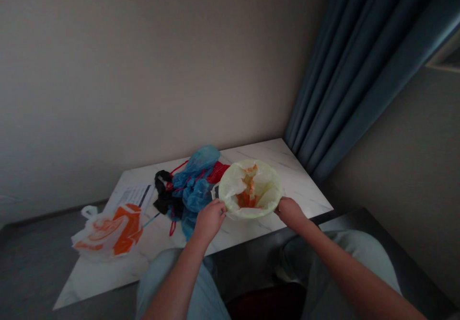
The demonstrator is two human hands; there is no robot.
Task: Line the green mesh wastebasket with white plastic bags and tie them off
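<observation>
A pale green round bin (250, 189) stands on the white marble table (302, 181), lined with a thin whitish plastic bag that shows orange inside. My left hand (209, 219) pinches the bag's edge at the bin's left rim. My right hand (290, 211) grips the rim and bag at the right side. Both forearms reach forward from my lap.
Left of the bin lies a heap of blue bags (196, 183) with a black bag (164, 193) and a red one (218, 170). An orange and white bag (109, 229) sits at the table's left, near a printed sheet (134, 194). Dark blue curtain (359, 71) hangs at the right.
</observation>
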